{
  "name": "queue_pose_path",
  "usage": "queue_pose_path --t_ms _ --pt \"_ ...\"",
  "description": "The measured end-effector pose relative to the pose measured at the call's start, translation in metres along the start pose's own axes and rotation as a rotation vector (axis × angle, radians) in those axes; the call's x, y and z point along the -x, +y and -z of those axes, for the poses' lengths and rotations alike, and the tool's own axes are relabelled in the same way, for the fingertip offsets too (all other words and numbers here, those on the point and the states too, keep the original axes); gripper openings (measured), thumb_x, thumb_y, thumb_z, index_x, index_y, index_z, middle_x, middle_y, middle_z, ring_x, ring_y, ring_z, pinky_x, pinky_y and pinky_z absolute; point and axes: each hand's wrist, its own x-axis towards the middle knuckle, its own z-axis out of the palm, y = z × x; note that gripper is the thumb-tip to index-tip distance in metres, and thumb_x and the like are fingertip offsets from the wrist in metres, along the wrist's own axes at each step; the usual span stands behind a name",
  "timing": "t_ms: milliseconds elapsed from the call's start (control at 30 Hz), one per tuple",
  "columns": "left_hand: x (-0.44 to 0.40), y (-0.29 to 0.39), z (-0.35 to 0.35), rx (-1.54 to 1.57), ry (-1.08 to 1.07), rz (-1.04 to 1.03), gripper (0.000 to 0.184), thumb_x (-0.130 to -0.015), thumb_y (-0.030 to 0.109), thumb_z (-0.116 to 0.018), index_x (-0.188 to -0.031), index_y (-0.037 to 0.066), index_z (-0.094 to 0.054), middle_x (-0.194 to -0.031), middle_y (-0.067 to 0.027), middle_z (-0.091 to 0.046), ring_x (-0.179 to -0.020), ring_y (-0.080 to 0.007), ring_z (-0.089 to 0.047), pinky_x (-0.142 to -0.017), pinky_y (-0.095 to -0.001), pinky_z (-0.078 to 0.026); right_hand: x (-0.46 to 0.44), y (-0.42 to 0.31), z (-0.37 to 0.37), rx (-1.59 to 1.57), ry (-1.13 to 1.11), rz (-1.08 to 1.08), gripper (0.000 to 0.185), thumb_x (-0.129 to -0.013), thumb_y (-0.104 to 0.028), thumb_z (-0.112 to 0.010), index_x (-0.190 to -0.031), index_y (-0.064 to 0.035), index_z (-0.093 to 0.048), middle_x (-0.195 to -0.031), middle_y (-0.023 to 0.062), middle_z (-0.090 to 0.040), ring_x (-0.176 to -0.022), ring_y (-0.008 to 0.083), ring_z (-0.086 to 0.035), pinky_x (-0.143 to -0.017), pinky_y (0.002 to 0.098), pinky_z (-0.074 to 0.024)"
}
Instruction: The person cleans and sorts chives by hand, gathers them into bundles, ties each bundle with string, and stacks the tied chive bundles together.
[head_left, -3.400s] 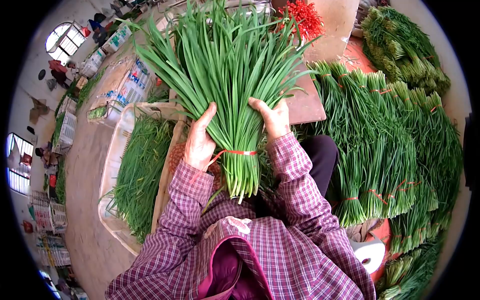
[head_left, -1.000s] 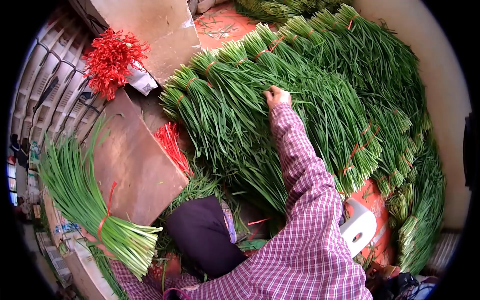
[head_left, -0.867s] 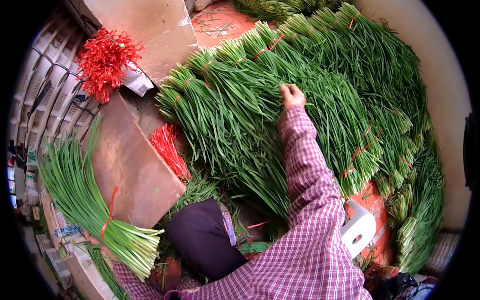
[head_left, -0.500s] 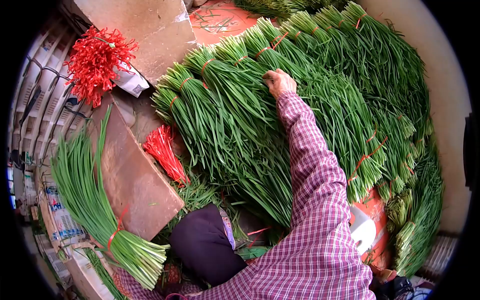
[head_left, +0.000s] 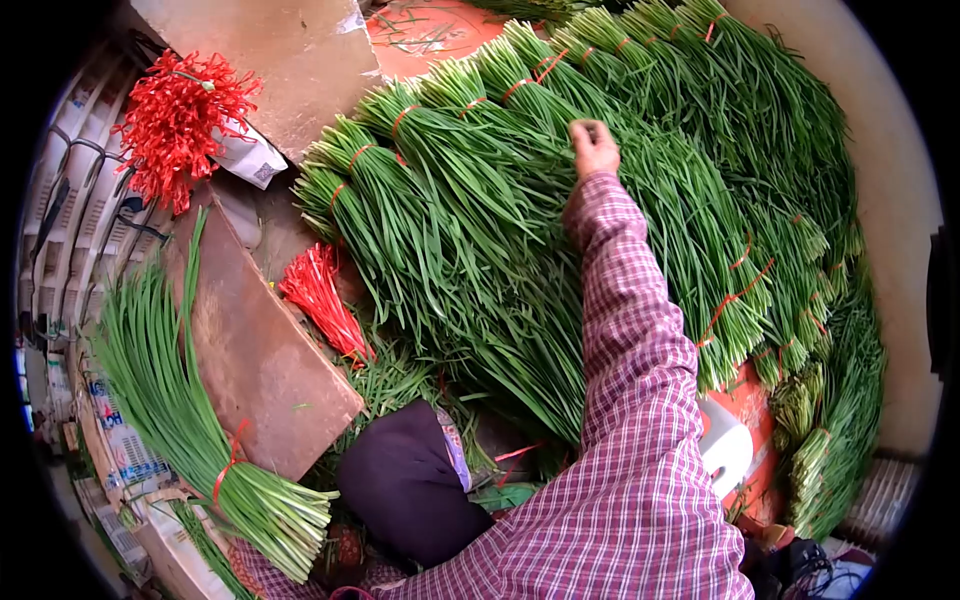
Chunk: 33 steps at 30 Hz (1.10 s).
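My right hand (head_left: 596, 150) is over the large pile of tied green leafy bundles (head_left: 500, 250). Its fingers are curled together; whatever they hold, if anything, is too small to make out. At the left, one long-leaved bundle (head_left: 190, 400) with a red tie near its pale cut stems lies tilted across the edge of a brown board (head_left: 255, 350). A checked sleeve shows beneath those stems, but my left hand is hidden there. Red ties circle the stems of the piled bundles.
Red strips hang in a thick bunch (head_left: 185, 125) at the upper left, and more red strips (head_left: 325, 300) lie beside the board. A white plastic stool (head_left: 725, 450) stands at the right. My dark-clad knee (head_left: 410, 485) is below the board, near loose leaves.
Earlier both hands held the tied bundle upright in front of me; my right hand has since let go and reached over the pile. Over the last half second it moved slightly right and up.
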Motion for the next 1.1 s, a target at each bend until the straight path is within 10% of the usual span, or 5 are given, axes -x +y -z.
queue_pose_path --t_ms 200,600,867,1000,1100 --pt "-0.003 -0.003 -0.002 0.000 -0.030 0.012 0.051 -0.095 0.034 -0.052 -0.137 0.008 -0.043 -0.133 -0.0128 -0.053 -0.109 -0.0274 -0.061 -0.090 -0.0407 -0.056 0.048 -0.072 0.076 -0.517 -0.226 -0.339 0.011 -0.096 -0.019 -0.057 -0.102 -0.0097 -0.057 -0.087 0.0013 -0.064 -0.068 0.0103 -0.059 -0.053 0.0213 -0.0474" --pt "0.004 0.002 0.000 0.026 -0.072 0.018 0.052 -0.096 0.036 -0.050 -0.138 0.006 -0.042 -0.133 -0.0137 -0.054 -0.108 -0.0284 -0.062 -0.090 -0.0417 -0.056 0.077 -0.028 0.026 1.188 -0.527 0.113 0.024 -0.088 -0.032 -0.064 -0.101 -0.0121 -0.065 -0.092 0.0160 -0.069 -0.090 0.0333 -0.066 -0.082 0.0441 -0.0520" --pt "0.002 0.007 0.004 0.048 -0.082 0.037 0.053 -0.096 0.037 -0.048 -0.138 0.005 -0.042 -0.132 -0.0143 -0.054 -0.107 -0.0290 -0.062 -0.089 -0.0424 -0.056 0.092 -0.041 0.045 0.498 -0.208 -0.209 0.032 -0.088 -0.036 -0.060 -0.093 -0.0045 -0.067 -0.083 0.0129 -0.070 -0.076 0.0232 -0.066 -0.072 0.0368 -0.0527" --pt "0.004 0.010 -0.013 0.095 -0.139 0.068 0.053 -0.097 0.038 -0.047 -0.138 0.005 -0.042 -0.132 -0.0146 -0.055 -0.107 -0.0293 -0.063 -0.089 -0.0427 -0.056 0.165 -0.130 0.052 -0.072 -1.121 -0.217 0.030 -0.091 -0.034 -0.063 -0.101 -0.0075 -0.071 -0.095 0.0076 -0.069 -0.088 0.0200 -0.065 -0.085 0.0354 -0.0522" --pt "0.008 0.019 -0.049 0.141 -0.249 0.159 0.053 -0.097 0.038 -0.047 -0.138 0.004 -0.042 -0.132 -0.0148 -0.055 -0.107 -0.0295 -0.063 -0.089 -0.0430 -0.056 0.196 -0.203 0.035 0.711 -0.912 0.724 0.063 -0.078 -0.050 -0.068 -0.131 -0.0176 -0.055 -0.130 0.0104 -0.053 -0.119 0.0325 -0.049 -0.101 0.0467 -0.0398"
